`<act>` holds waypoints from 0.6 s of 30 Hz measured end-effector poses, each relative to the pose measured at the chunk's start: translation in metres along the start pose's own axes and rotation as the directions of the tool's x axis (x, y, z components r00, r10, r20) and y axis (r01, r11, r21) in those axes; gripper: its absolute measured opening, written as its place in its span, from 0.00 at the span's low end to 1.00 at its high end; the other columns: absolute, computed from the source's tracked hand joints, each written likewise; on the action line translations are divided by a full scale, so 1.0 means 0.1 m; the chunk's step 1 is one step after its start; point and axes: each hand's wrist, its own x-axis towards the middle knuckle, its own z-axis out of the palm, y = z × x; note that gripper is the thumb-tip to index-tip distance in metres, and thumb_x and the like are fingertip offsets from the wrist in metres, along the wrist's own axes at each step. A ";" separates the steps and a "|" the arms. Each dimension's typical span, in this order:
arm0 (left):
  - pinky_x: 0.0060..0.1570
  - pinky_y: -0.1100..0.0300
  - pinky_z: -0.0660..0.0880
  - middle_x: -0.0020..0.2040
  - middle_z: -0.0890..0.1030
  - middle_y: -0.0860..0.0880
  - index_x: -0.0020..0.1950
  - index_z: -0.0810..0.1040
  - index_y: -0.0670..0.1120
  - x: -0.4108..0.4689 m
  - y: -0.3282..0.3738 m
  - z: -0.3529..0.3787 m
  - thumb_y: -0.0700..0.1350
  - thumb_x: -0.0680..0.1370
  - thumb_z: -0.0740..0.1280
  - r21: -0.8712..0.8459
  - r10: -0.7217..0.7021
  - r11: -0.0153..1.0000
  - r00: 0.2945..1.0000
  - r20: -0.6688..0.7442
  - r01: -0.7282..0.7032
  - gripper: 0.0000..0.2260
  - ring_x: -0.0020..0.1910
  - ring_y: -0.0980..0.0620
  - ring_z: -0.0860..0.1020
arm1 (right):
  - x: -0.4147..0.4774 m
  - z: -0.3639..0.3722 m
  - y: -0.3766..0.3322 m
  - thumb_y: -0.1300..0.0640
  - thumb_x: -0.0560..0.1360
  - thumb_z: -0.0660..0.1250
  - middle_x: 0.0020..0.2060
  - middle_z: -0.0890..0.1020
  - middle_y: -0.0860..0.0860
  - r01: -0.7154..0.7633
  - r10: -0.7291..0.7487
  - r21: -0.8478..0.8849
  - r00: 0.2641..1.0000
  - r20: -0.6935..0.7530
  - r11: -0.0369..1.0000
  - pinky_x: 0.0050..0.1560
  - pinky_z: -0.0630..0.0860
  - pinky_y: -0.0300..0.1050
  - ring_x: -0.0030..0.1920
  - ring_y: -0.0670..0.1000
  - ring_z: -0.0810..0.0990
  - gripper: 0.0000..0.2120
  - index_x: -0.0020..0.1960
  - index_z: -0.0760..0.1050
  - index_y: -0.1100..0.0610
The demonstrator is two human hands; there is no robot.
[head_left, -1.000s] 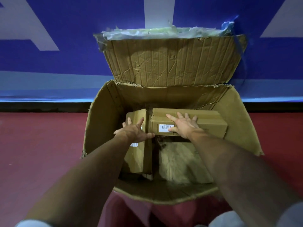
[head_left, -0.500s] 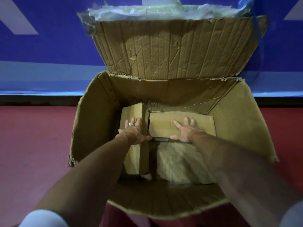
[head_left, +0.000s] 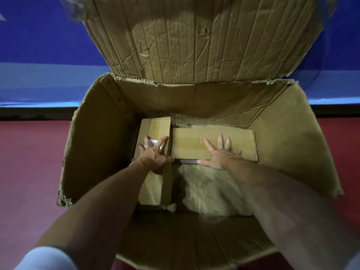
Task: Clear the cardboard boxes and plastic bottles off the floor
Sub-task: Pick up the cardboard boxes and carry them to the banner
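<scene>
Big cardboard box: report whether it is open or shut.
Open. The big box has its far flap raised; inside, the left hand presses the narrow box, the right hand the wide box.

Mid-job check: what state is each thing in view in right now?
Large cardboard box: open, back flap raised.
Narrow small box: inside, on the left.
Flat small box: inside, toward the back.
Left hand: open, fingers spread on narrow small box.
Right hand: open, fingers spread on flat small box.

Large carton (head_left: 101, 137) on floor (head_left: 29, 162), narrow box (head_left: 154, 129) inside at left, flat box (head_left: 194, 141) touching its right, flap (head_left: 194, 45) at far side.
</scene>
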 end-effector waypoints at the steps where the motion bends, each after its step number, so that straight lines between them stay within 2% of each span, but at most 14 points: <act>1: 0.71 0.25 0.47 0.80 0.31 0.44 0.76 0.49 0.73 0.01 -0.01 0.01 0.58 0.74 0.73 -0.009 0.000 1.000 1.000 -0.008 0.000 0.41 0.77 0.33 0.34 | 0.00 0.01 0.00 0.26 0.74 0.58 0.75 0.24 0.55 0.000 0.000 -0.001 1.000 0.001 1.000 0.70 0.45 0.79 0.76 0.63 0.28 0.46 0.78 0.30 0.37; 5: 0.68 0.23 0.44 0.78 0.27 0.47 0.76 0.48 0.73 -0.01 0.00 0.01 0.57 0.74 0.74 0.044 0.003 0.999 0.999 -0.036 -0.001 0.43 0.77 0.35 0.31 | 0.04 0.03 0.00 0.25 0.75 0.55 0.74 0.23 0.56 -0.002 0.002 -0.002 1.000 -0.003 1.000 0.70 0.44 0.79 0.76 0.63 0.27 0.45 0.78 0.30 0.37; 10: 0.70 0.27 0.57 0.77 0.26 0.48 0.76 0.47 0.73 -0.04 -0.12 0.05 0.54 0.71 0.77 0.026 0.035 0.999 0.998 -0.051 -0.033 0.47 0.78 0.34 0.38 | 0.09 0.03 0.00 0.25 0.75 0.51 0.74 0.23 0.55 -0.003 0.004 0.022 1.000 -0.030 1.000 0.69 0.42 0.80 0.76 0.63 0.26 0.43 0.78 0.30 0.38; 12: 0.70 0.26 0.54 0.77 0.26 0.49 0.76 0.46 0.73 -0.06 -0.18 0.05 0.56 0.69 0.78 0.008 0.031 1.000 0.998 -0.052 -0.030 0.49 0.78 0.35 0.36 | 0.09 -0.02 0.00 0.25 0.75 0.51 0.75 0.24 0.55 -0.004 0.007 0.053 0.999 -0.045 0.999 0.69 0.43 0.79 0.76 0.63 0.27 0.43 0.78 0.30 0.38; 15: 0.68 0.23 0.43 0.77 0.25 0.49 0.75 0.45 0.75 -0.07 -0.16 0.04 0.60 0.70 0.76 0.040 0.024 0.999 0.999 -0.024 -0.023 0.47 0.76 0.37 0.30 | 0.10 -0.08 0.00 0.25 0.75 0.51 0.76 0.25 0.55 -0.009 0.014 0.088 0.999 -0.053 0.996 0.70 0.45 0.79 0.76 0.63 0.28 0.43 0.78 0.31 0.39; 18: 0.71 0.25 0.45 0.77 0.26 0.47 0.75 0.49 0.75 -0.01 -0.13 0.06 0.62 0.73 0.72 -0.060 0.041 0.997 0.999 -0.005 -0.041 0.39 0.77 0.35 0.32 | 0.11 -0.07 0.02 0.25 0.75 0.51 0.75 0.25 0.55 -0.008 0.013 0.094 0.998 -0.059 0.996 0.70 0.44 0.79 0.76 0.62 0.27 0.43 0.79 0.31 0.39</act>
